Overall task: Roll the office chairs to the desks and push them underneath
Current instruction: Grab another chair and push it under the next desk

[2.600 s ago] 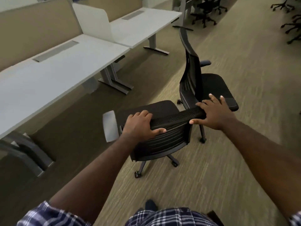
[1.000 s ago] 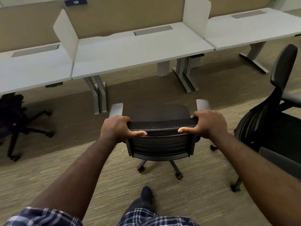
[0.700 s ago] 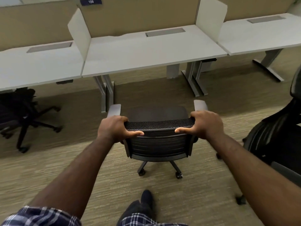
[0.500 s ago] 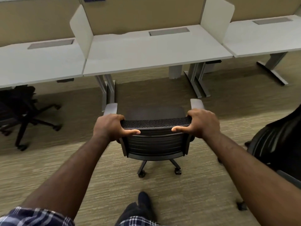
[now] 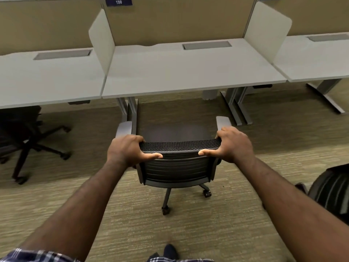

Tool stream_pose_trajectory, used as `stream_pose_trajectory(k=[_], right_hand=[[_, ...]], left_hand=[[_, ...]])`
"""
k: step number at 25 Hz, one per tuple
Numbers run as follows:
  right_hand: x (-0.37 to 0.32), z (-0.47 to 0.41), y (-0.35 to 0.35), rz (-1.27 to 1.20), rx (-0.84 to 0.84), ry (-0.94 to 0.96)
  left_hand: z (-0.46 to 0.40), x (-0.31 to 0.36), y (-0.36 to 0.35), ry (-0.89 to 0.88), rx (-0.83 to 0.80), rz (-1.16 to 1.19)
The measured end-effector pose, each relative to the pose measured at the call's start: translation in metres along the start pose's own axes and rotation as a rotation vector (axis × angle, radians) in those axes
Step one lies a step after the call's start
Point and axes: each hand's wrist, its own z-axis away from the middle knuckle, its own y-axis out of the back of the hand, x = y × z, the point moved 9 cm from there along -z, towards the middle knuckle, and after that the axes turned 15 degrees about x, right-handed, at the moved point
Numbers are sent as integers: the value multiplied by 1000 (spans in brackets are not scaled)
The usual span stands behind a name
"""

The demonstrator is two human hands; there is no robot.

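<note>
A black office chair (image 5: 176, 167) with grey armrests stands in front of me, its seat facing the middle white desk (image 5: 188, 72). My left hand (image 5: 128, 150) grips the left end of the backrest's top edge. My right hand (image 5: 233, 144) grips the right end. The seat's front lies short of the desk's front edge, between the desk's grey legs. The chair's wheels rest on the carpet.
A second black chair (image 5: 22, 133) sits partly under the left desk (image 5: 47, 78). Another black chair (image 5: 330, 190) stands close at my right. White dividers (image 5: 102, 40) separate the desks, and a third desk (image 5: 317, 59) lies to the right. My foot (image 5: 170, 251) shows below.
I turned with the chair from the aisle to face the middle desk. The chair has rolled forward toward the desk, and the chair on my right has slid toward the frame's edge.
</note>
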Motion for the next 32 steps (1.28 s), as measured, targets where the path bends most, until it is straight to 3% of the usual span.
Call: stream_pose_trajectory(k=[23, 32], right_hand=[[-29, -250, -100, -91, 3, 121], [-32, -309, -126, -82, -9, 126]], left_hand=[[-193, -114, -69, 143, -63, 2], [-247, -146, -92, 152, -85, -5]])
